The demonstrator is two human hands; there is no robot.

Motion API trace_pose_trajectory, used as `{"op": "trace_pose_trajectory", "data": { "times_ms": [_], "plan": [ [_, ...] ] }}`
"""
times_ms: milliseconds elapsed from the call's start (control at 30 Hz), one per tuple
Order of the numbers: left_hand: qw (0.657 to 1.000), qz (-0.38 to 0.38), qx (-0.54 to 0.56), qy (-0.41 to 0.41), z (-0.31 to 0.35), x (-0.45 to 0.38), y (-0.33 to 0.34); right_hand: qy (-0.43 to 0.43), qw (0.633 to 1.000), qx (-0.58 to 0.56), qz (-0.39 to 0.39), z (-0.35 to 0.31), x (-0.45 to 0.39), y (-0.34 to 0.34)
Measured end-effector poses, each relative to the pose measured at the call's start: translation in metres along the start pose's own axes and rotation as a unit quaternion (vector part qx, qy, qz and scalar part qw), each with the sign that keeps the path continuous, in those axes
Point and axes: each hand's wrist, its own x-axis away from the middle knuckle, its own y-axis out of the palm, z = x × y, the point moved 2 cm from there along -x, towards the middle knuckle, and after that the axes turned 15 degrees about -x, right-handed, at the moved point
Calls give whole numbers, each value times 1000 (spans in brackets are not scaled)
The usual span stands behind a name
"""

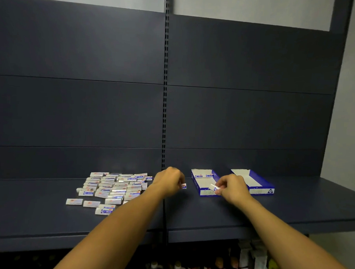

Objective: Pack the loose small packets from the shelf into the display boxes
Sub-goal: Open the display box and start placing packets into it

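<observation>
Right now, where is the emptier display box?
In the head view, the emptier display box sits rightmost on the shelf, beside the other box, behind the right hand.

Left hand (169, 179) pinches a packet (183, 186) beside the loose pile (113, 187); right hand (232, 187) holds another packet (213, 186) over the near display box (205, 183) (second box (252, 181) sits alongside).

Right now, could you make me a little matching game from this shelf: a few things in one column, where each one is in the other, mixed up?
Things:
1. pile of loose packets
2. left hand
3. right hand
4. far-right display box

Places:
A. over the nearer display box, pinching a packet
B. at the left on the shelf
C. at the right end, no packets visible inside
D. between pile and boxes, holding a packet

Pairs: 1-B, 2-D, 3-A, 4-C
</observation>
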Motion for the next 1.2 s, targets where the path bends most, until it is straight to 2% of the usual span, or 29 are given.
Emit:
{"op": "trace_pose_trajectory", "data": {
  "times_ms": [433,800,1200],
  "plan": [
    [1000,17,-14,12,34,-67,9,-19,1000,6,-22,40,-32,-13],
    [999,20,14,21,35,-156,45,-53,994,83,-38,44,-118,-16],
    [999,5,43,1,36,-208,88,-96,991,73,-58,59,-195,10]
  ]
}}
